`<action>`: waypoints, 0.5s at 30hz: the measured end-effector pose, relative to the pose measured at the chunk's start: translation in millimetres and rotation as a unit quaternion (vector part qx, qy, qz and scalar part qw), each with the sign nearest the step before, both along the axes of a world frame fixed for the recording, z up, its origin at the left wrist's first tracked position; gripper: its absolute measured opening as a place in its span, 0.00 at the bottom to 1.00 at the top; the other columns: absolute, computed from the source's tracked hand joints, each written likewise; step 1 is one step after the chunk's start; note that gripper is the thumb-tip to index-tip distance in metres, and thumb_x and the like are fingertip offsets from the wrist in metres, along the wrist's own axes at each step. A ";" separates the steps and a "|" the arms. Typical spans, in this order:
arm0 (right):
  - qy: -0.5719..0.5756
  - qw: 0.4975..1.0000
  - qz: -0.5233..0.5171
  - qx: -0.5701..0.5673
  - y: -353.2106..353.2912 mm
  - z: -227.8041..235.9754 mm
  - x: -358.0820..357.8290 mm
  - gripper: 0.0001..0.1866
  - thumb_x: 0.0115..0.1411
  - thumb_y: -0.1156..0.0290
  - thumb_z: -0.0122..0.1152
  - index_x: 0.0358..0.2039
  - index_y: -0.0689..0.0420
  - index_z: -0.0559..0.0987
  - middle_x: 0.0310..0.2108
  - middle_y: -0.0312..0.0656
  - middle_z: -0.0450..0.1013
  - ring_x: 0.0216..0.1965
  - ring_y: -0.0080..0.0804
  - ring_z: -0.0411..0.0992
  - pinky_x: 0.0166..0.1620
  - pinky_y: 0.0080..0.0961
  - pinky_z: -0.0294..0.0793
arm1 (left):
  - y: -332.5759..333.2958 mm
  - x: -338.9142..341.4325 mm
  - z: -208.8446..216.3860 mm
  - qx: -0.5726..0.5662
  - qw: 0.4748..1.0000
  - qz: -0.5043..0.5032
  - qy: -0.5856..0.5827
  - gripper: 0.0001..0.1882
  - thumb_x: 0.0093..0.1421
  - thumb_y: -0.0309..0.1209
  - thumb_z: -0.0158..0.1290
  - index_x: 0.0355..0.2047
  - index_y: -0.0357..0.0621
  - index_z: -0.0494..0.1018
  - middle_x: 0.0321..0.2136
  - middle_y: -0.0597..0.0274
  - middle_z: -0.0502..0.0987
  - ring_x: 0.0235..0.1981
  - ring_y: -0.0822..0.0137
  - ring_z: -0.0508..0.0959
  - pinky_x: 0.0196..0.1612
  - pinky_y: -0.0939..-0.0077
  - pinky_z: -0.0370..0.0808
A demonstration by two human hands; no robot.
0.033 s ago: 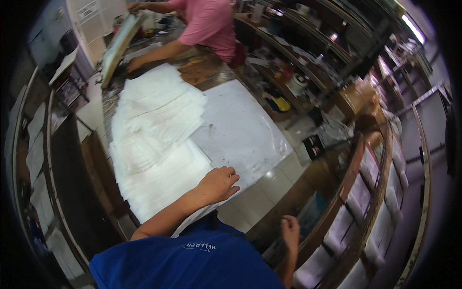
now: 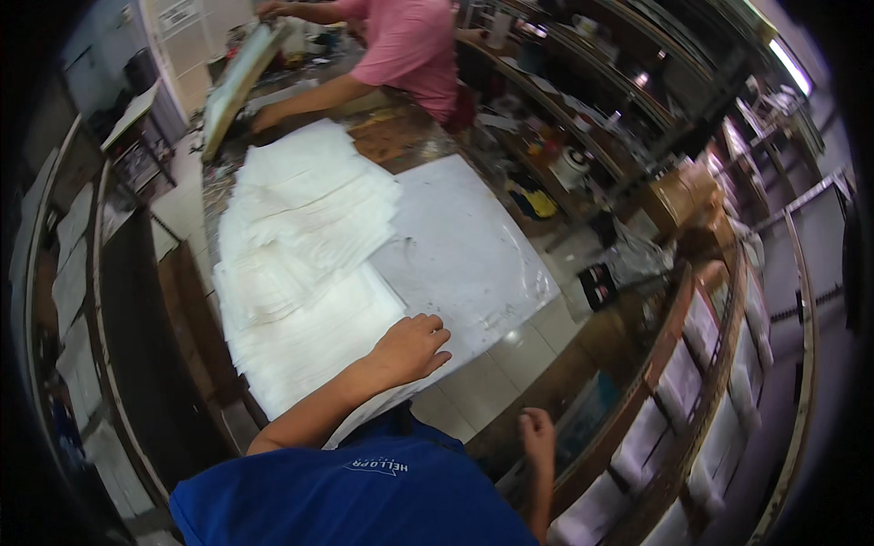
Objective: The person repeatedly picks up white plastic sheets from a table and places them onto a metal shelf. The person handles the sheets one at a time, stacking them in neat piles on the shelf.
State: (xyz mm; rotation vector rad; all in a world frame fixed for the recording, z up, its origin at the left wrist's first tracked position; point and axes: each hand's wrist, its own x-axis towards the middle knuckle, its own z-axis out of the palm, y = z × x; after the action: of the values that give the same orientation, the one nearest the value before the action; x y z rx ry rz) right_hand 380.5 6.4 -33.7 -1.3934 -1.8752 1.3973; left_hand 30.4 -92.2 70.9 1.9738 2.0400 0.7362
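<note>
My left hand [image 2: 414,348] lies on the near edge of the table, palm down with fingers loosely bent and nothing seen in it. Beside it, a big overlapping pile of thin white sheets [image 2: 305,214] covers the left half of the tabletop. A smooth grey-white covering [image 2: 464,237] shows to the right of the pile, with small dark marks on it. My right hand [image 2: 537,431] hangs off the table at my right side, fingers loosely curled, holding nothing that I can see. It is nearest to the long rack of white sheets.
Across the table a person in a pink shirt [image 2: 410,55] holds up a framed screen [image 2: 238,86]. On the right stands a rack with white sheets [image 2: 645,432]. Cardboard boxes [image 2: 678,196] and cluttered shelves [image 2: 583,100] are behind. Another rack [image 2: 77,305] lines the left.
My right hand has shifted slightly left, toward my body. My left hand stays on the table edge. The view has turned a little, and the person opposite still holds the frame.
</note>
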 end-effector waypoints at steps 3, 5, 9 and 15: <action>0.000 0.990 0.088 -0.108 -10.3 -54.3 -44.3 0.10 0.62 0.69 0.55 0.41 0.61 0.76 0.26 0.34 0.72 0.25 0.18 0.67 0.29 0.18 0.67 | -23.7 -17.5 -13.2 -0.008 0.997 0.070 0.021 0.18 0.53 0.38 0.58 0.38 0.38 0.73 0.45 0.48 0.72 0.48 0.50 0.71 0.49 0.59 0.70; -0.012 0.982 0.105 -0.155 -21.3 -81.5 -57.9 0.12 0.61 0.66 0.56 0.40 0.62 0.76 0.27 0.36 0.73 0.25 0.21 0.69 0.30 0.20 0.68 | -33.4 -23.8 -22.5 -0.012 0.992 0.109 0.055 0.20 0.53 0.39 0.58 0.41 0.37 0.72 0.50 0.45 0.69 0.54 0.48 0.67 0.54 0.57 0.67; -0.090 0.963 0.074 -0.244 -38.9 -125.3 -50.3 0.16 0.61 0.63 0.57 0.40 0.64 0.75 0.28 0.39 0.73 0.27 0.23 0.70 0.32 0.23 0.70 | -44.7 -38.7 -40.8 -0.052 0.982 0.152 0.102 0.25 0.55 0.41 0.56 0.46 0.36 0.69 0.55 0.41 0.63 0.60 0.45 0.61 0.61 0.53 0.59; -0.211 0.960 0.003 -0.182 -69.3 -203.0 40.0 0.22 0.57 0.60 0.59 0.45 0.66 0.75 0.36 0.49 0.76 0.39 0.40 0.74 0.43 0.34 0.73 | -55.5 -48.3 -57.4 -0.111 0.983 0.138 0.042 0.25 0.56 0.41 0.54 0.47 0.35 0.69 0.56 0.41 0.63 0.60 0.45 0.60 0.62 0.54 0.58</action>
State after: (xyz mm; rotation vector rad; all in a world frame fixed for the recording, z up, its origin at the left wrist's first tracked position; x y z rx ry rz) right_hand 420.5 -63.0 -236.8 -1.9999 -1.9321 1.6068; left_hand -18.0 -147.6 13.5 1.6475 2.3616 0.4545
